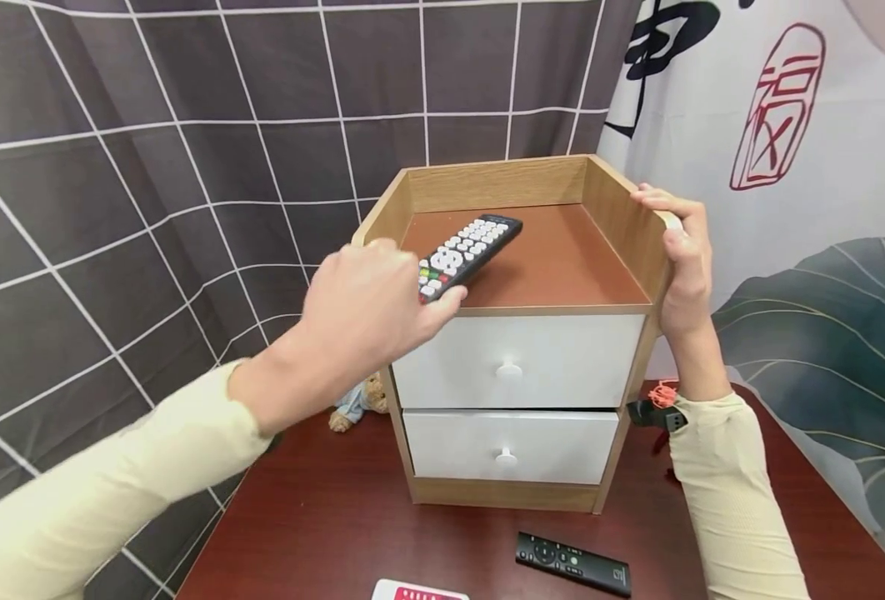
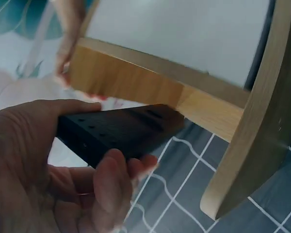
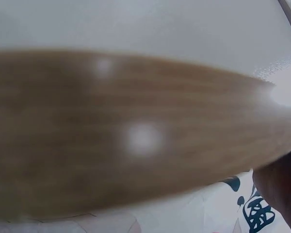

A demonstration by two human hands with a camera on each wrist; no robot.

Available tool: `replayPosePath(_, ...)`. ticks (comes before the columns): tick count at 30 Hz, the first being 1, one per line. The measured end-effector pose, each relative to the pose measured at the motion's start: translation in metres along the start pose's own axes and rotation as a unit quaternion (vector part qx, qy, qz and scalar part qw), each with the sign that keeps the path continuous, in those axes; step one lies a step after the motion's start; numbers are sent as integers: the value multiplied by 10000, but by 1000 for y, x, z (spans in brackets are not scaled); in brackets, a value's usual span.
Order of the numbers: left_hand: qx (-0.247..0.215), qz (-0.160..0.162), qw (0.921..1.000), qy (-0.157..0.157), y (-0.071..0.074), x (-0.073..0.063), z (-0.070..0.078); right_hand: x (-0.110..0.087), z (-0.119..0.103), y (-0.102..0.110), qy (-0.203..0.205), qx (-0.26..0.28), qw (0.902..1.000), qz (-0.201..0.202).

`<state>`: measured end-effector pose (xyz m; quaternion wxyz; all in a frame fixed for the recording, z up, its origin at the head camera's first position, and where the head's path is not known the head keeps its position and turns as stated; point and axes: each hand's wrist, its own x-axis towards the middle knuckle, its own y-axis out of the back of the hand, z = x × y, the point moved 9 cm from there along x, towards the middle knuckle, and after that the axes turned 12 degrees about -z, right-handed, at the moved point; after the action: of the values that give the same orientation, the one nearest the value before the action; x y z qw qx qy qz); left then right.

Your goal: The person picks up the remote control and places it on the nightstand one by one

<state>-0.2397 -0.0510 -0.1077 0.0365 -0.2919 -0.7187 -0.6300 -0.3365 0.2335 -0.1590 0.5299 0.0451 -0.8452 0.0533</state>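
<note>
My left hand [image 1: 367, 300] grips a black remote control [image 1: 472, 247] with white buttons above the top tray of a small wooden cabinet [image 1: 506, 493]. In the left wrist view, the fingers [image 2: 109, 179] and thumb curl around the remote's dark body [image 2: 121, 128]. My right hand [image 1: 686, 258] holds the cabinet's right side panel near its top edge, fingers over the rim. The right wrist view is mostly filled by a blurred wooden panel [image 3: 136, 131]. Two white drawers, an upper one [image 1: 450, 362] and a lower one [image 1: 450, 446], sit in the cabinet front.
A second black remote [image 1: 573, 564] lies on the dark red table [image 1: 322, 533] in front of the cabinet. A white and red object [image 1: 420, 592] is cut off at the bottom edge. Left of the cabinet sits a small teddy bear [image 1: 367, 396], partly hidden. Curtains [image 1: 262, 92] hang behind.
</note>
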Motion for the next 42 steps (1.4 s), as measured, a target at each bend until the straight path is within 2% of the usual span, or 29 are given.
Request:
replayPosePath(4, 560, -841, 9942, 371, -10, 38, 8, 1, 1, 1, -38, 46, 10000, 1)
replayPosePath(7, 1001, -1243, 9852, 627, -22, 62, 10, 1, 2, 1, -64, 120, 9999, 8)
replayPosePath(9, 1205, -1403, 9794, 805, -27, 71, 8, 1, 2, 0, -68, 175, 9998, 12)
replayPosePath(14, 1360, -1855, 9647, 1282, -36, 79, 0, 1, 2, -2, -112, 212, 9997, -43)
replayPosePath(17, 1384, -2078, 9583, 1393, -45, 80, -2, 0, 2, -1, -153, 149, 9997, -80)
replayPosePath(23, 1292, -2266, 9542, 1467, -65, 79, -6, -1, 2, -1, -181, 162, 9997, -94)
replayPosePath(31, 1296, -2214, 9555, 1456, -74, 80, -10, -4, 6, -1, -210, 138, 9996, -118)
replayPosePath(33, 1280, -2173, 9570, 1433, -74, 79, -11, -6, 7, -1, -236, 131, 9996, -122)
replayPosePath(35, 1262, -2039, 9617, 1328, -68, 77, -9, -7, 7, 0, -243, 140, 9996, -105)
replayPosePath(38, 1108, -1559, 9759, 1051, -49, 69, -1, -7, 6, 0, -223, 110, 9996, -104)
replayPosePath(40, 900, -1015, 9882, 715, -33, 60, 9, -4, 4, 0, -183, 74, 9997, -123)
replayPosePath(42, 656, -463, 9965, 253, -18, 48, 23, -1, 2, 0, -138, 91, 9998, -112)
